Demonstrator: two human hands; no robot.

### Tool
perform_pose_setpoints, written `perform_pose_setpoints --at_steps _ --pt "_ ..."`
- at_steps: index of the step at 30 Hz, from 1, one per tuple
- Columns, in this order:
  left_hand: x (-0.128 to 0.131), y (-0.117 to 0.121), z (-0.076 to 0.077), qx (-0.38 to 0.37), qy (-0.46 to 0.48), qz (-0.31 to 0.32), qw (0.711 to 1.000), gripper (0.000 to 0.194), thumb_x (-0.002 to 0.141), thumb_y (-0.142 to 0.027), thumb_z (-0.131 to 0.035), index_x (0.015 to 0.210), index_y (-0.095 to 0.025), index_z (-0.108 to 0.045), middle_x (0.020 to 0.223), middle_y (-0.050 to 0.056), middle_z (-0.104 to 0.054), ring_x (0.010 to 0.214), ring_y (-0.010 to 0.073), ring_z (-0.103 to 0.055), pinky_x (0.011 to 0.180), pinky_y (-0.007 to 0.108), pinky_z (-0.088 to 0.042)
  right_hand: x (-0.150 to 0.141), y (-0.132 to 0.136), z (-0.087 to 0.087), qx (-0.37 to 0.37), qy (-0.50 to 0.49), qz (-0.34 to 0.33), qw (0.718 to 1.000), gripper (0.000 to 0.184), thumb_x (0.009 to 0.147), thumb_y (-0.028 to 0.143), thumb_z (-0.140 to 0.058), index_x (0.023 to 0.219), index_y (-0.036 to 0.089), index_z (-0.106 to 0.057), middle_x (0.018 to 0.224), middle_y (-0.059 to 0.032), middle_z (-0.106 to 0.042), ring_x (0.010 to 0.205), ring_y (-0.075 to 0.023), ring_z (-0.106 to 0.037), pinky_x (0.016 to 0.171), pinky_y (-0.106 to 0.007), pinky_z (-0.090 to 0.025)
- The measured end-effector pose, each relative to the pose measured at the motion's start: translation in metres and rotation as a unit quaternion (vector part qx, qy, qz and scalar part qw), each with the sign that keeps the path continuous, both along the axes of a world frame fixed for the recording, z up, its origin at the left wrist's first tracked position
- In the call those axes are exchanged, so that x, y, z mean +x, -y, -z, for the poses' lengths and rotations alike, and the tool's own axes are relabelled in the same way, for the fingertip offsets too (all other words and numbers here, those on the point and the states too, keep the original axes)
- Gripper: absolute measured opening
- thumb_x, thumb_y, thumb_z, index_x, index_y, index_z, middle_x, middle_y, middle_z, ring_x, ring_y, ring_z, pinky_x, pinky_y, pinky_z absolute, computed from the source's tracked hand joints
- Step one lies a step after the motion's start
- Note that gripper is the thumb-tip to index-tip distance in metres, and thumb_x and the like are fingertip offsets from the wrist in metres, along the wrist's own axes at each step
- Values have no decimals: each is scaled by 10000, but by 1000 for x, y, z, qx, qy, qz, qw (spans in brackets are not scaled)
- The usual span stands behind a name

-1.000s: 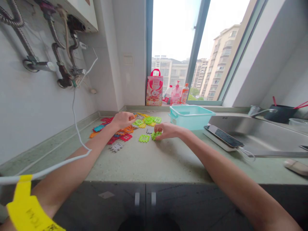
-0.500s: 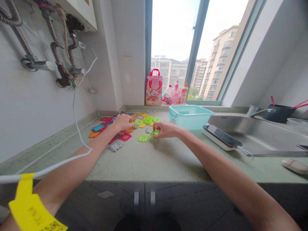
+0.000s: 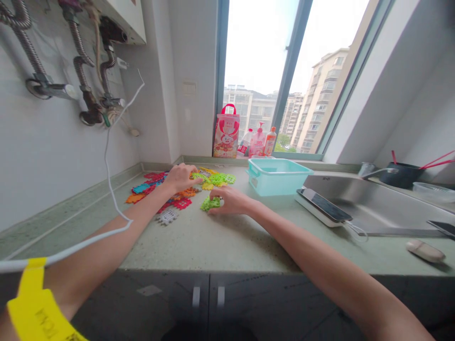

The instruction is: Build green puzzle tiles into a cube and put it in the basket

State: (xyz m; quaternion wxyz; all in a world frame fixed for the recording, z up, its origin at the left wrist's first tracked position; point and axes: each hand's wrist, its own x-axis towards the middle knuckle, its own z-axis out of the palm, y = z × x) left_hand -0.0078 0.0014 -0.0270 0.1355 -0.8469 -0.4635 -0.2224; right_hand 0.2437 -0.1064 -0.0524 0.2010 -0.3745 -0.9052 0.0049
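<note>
Head view: the right hand (image 3: 227,201) has slid left across the table (image 3: 227,237) since a moment ago, fingers clamped on green pieces (image 3: 210,203), while the left hand (image 3: 181,176) pinches a yellow-green piece (image 3: 199,177) over the colourful pile (image 3: 170,194), so gathering continues.

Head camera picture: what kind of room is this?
Most likely a home kitchen: a steel sink with a tap in the countertop, and detergent bottles on the windowsill.
</note>
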Motion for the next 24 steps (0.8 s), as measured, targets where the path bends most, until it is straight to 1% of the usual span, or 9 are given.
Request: perform_pose_setpoints --at_steps 3,5,8,10,12,15,18,21,24 --pt "12 1 4 14 0 6 1000 516 1018 -631 -539 1276 -227 -730 1242 110 -773 1189 316 -633 1069 406 -422 -2 2 1 -3 7 9 1000 300 838 376 -859 1042 217 -708 936 -38 -715 880 -206 -611 777 -297 -409" --pt "22 2 9 6 -12 -2 1000 517 1024 -620 -537 1318 -235 -717 1267 119 -765 1223 324 -613 1081 418 -404 -5 3 1 -6 10 0 1000 317 819 376 -865 1051 225 -710 923 -30 -708 864 -201 -605 766 -290 -406" --pt "35 3 15 -19 -44 -9 999 543 983 -632 -589 1344 -250 -726 1300 126 -757 1265 342 -601 1098 427 -383 -4 4 -1 -2 9 -33 999 324 808 384 -870 1046 234 -711 935 -24 -706 858 -194 -604 771 -285 -410" --pt "40 5 17 -39 -64 -19 997 570 948 -658 -610 1329 -256 -745 1299 127 -762 1264 350 -617 1094 425 -391 1 3 -3 14 2 -37 999 321 800 368 -870 1045 236 -709 956 -27 -710 874 -198 -611 788 -288 -415" --pt "43 5 18 -55 -68 -36 996 608 924 -694 -601 1306 -250 -761 1254 134 -780 1223 358 -657 1065 423 -422 9 -1 -6 39 -19 -11 999 319 803 353 -859 1057 234 -706 975 -36 -718 894 -206 -619 810 -296 -420" --pt "44 4 18 -72 -54 -56 994 668 909 -731 -579 1325 -238 -752 1193 144 -799 1146 368 -708 993 418 -474 27 -11 -8 74 -67 55 993 307 811 357 -847 1051 233 -702 976 -42 -727 887 -208 -625 813 -298 -421" --pt "45 2 19 -80 -48 -66 993 665 905 -711 -587 1356 -245 -735 1202 133 -803 1139 361 -722 973 403 -491 41 -22 -5 98 -104 107 984 300 814 377 -842 1040 238 -701 952 -32 -733 856 -203 -630 798 -294 -422" --pt "45 -1 21 -83 -29 -65 994 625 882 -677 -629 1322 -251 -754 1208 113 -806 1146 354 -724 975 401 -498 48 -29 -2 117 -132 129 976 281 826 387 -822 1033 242 -697 960 -30 -744 865 -205 -648 800 -295 -430" --pt "40 -3 19 -71 -16 -70 995 592 834 -641 -701 1281 -260 -776 1159 101 -818 1125 347 -725 995 408 -498 49 -31 -2 128 -159 155 967 271 839 411 -802 1028 251 -691 946 -30 -747 856 -210 -656 779 -297 -445"
